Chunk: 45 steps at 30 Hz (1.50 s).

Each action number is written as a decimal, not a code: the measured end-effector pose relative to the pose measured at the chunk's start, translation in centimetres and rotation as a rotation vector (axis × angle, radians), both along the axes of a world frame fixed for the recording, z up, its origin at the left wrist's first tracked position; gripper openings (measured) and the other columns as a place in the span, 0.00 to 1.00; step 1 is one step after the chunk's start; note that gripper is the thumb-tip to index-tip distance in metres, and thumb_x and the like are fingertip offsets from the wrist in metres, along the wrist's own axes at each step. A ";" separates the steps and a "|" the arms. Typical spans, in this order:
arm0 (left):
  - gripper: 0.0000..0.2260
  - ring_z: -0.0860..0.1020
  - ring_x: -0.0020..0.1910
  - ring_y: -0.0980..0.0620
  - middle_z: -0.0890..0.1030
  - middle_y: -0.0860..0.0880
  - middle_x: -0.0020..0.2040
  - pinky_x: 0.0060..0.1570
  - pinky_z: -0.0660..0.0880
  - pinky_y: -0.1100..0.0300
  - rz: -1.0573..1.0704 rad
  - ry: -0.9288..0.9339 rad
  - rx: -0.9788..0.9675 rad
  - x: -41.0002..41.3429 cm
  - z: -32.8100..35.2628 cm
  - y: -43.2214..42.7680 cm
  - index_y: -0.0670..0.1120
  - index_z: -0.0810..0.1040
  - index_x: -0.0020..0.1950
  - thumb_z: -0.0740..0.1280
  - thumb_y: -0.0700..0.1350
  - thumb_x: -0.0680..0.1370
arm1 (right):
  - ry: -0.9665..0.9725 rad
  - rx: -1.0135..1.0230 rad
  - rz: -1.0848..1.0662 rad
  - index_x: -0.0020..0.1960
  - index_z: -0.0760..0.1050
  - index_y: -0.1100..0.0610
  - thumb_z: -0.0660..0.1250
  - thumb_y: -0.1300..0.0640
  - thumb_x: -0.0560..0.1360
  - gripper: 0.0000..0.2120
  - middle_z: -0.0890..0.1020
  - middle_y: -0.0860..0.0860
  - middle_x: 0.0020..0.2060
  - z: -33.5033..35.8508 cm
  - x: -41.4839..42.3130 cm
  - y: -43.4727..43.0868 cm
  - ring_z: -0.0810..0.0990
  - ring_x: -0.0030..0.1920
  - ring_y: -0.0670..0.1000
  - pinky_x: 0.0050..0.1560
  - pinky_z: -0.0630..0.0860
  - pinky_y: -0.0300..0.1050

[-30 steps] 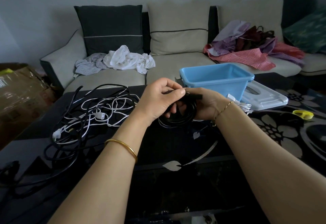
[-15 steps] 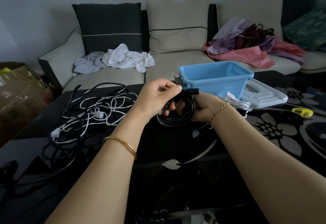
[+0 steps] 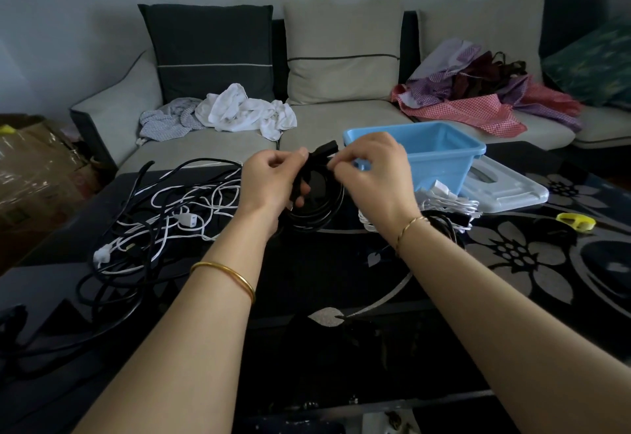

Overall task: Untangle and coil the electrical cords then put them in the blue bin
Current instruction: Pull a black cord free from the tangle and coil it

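While the left hand (image 3: 269,180) grips one side of a black coil (image 3: 316,218), fingers curled round the bunched loops, the right hand (image 3: 375,174) pinches the cord's loose end close to its black plug (image 3: 327,149). Coil held up off the desk (image 3: 512,262), just left of the blue bin (image 3: 444,157) and nearer the camera.

Step in hand, as I judge it: finishing this coil, wrapping or tucking the tail so the loops hold. Next move calls for a firm left grip while the tail is secured, then a short carry right, over the bin's rim. Bin's floor hidden from here; cannot tell what it holds.

Tangle of black and white cords (image 3: 164,215) lies on the desk to the left, not yet sorted. White bundled cord (image 3: 454,210) sits on the desk beside the bin.

No brand, label or writing legible anywhere. Plug and white adapter (image 3: 187,220) in the tangle are too small to read.
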<state>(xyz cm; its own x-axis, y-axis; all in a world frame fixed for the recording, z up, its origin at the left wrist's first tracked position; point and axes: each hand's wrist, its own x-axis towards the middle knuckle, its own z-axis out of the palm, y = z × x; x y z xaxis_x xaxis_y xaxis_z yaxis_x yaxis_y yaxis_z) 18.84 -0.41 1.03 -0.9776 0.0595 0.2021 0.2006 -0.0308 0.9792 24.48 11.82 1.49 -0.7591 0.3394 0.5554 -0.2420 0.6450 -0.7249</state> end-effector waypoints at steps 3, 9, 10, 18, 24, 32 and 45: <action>0.08 0.72 0.19 0.56 0.74 0.45 0.27 0.20 0.67 0.65 0.028 0.045 0.018 0.4 0.1 0.5 0.41 0.74 0.42 0.68 0.44 0.78 | -0.158 0.313 -0.084 0.49 0.83 0.51 0.63 0.54 0.74 0.10 0.73 0.49 0.61 -0.4 0.1 -0.9 0.65 0.63 0.54 0.58 0.66 0.46; 0.08 0.70 0.18 0.56 0.73 0.45 0.29 0.18 0.65 0.67 0.023 0.016 0.046 0.5 0.4 1.1 0.39 0.76 0.46 0.67 0.44 0.78 | -0.303 0.595 -0.197 0.55 0.77 0.50 0.59 0.50 0.77 0.12 0.55 0.51 0.75 -0.5 0.3 -2.4 0.54 0.73 0.57 0.60 0.63 0.53; 0.09 0.70 0.19 0.55 0.73 0.45 0.29 0.19 0.66 0.66 0.014 0.005 0.040 0.4 0.4 1.1 0.39 0.76 0.47 0.67 0.45 0.78 | -0.335 0.596 -0.192 0.56 0.77 0.50 0.58 0.50 0.77 0.12 0.51 0.51 0.76 -0.6 0.3 -2.6 0.51 0.74 0.57 0.61 0.62 0.54; 0.09 0.70 0.19 0.55 0.73 0.45 0.28 0.20 0.66 0.66 -0.017 0.008 0.021 0.3 0.5 0.9 0.40 0.77 0.45 0.68 0.45 0.77 | -0.373 0.327 -0.065 0.52 0.76 0.56 0.59 0.53 0.78 0.10 0.50 0.52 0.76 -1.0 -0.5 -2.9 0.51 0.74 0.57 0.64 0.64 0.57; 0.10 0.69 0.19 0.56 0.73 0.45 0.30 0.18 0.64 0.67 -0.047 0.039 -0.022 0.3 0.6 0.4 0.37 0.78 0.49 0.67 0.44 0.78 | -0.250 0.205 0.000 0.43 0.74 0.59 0.63 0.57 0.76 0.07 0.64 0.56 0.70 -1.5 -1.0 -2.8 0.63 0.67 0.60 0.62 0.68 0.55; 0.09 0.68 0.19 0.54 0.71 0.44 0.25 0.19 0.64 0.66 -0.106 0.084 -0.045 0.5 0.9 -0.5 0.38 0.78 0.44 0.66 0.43 0.78 | -0.225 0.164 0.058 0.35 0.74 0.58 0.65 0.59 0.73 0.09 0.73 0.54 0.60 -0.5 -0.2 -2.6 0.73 0.57 0.55 0.46 0.68 0.41; 0.11 0.71 0.21 0.55 0.75 0.48 0.27 0.20 0.67 0.66 -0.231 0.068 -0.163 0.0 1.2 -1.6 0.42 0.77 0.41 0.65 0.46 0.79 | -0.203 0.051 0.045 0.37 0.80 0.56 0.65 0.56 0.72 0.07 0.76 0.50 0.46 -0.7 -0.2 -3.0 0.76 0.46 0.54 0.48 0.75 0.52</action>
<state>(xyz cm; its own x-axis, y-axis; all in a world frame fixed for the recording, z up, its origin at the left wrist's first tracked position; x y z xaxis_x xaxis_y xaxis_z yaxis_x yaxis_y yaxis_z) 18.82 -2.00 2.21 -0.9188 0.3163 0.2362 0.2718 0.0731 0.9596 24.24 8.87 0.82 -0.8708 0.2783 0.4054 -0.1237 0.6738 -0.7284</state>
